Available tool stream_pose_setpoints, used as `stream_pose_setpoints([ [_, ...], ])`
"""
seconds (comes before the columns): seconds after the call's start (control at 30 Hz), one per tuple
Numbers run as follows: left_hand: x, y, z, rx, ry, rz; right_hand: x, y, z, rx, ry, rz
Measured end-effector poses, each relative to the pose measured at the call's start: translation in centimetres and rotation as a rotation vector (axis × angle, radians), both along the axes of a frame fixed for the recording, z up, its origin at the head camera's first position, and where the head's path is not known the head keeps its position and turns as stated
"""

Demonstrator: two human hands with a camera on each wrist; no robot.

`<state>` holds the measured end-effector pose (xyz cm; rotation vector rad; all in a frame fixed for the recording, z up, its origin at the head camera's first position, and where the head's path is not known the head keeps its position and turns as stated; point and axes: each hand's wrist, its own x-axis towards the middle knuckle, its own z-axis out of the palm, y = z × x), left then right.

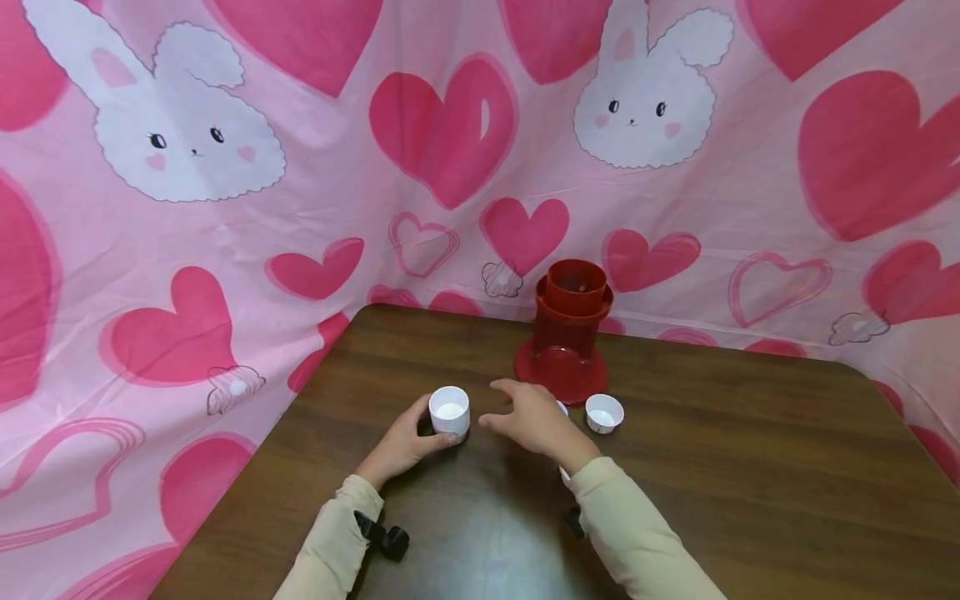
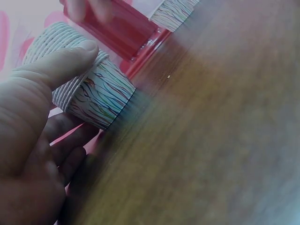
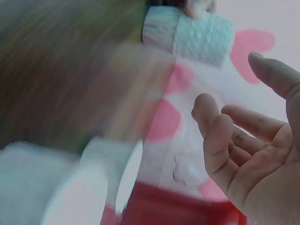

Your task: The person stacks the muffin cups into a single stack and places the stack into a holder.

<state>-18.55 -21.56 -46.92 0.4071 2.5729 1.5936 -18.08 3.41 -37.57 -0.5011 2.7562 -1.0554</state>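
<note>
A stack of white paper baking cups stands on the wooden table, its nested rims piled up above one patterned wall of wavy coloured lines. My left hand grips this stack, thumb across the rims in the left wrist view and fingers behind it. To the right of the stack, my right hand hovers with thumb and fingers spread apart and nothing between them. A single paper cup sits just beyond the right hand. Other cups are mostly hidden behind the right hand and forearm; the right wrist view shows blurred cups there.
A red plastic cylinder on a round base stands at the back of the table. Behind the table hangs a pink cloth printed with hearts and rabbits. A black strap device is on the left wrist.
</note>
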Motion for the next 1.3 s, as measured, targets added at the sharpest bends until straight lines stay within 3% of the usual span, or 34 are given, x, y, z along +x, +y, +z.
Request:
stream_pose_setpoints([
  [0.2,-0.1,0.1,-0.1,-0.007,0.010,0.012,1.7,5.2,0.3,-0.018,0.078,-0.090],
  [0.47,0.0,-0.1,0.0,-0.004,0.009,0.015,4.1,9.6,-1.1,0.112,0.116,-0.155],
  [0.8,0.0,0.2,0.0,-0.001,-0.005,0.007,5.6,11.0,-3.8,0.104,0.008,-0.099],
  [1.07,0.1,0.3,0.1,0.000,-0.007,0.010,5.7,11.1,-4.6,0.115,0.038,-0.063],
  [1.3,0.0,0.2,-0.1,-0.012,-0.016,0.021,5.7,11.3,-4.8,0.047,0.024,-0.092],
])
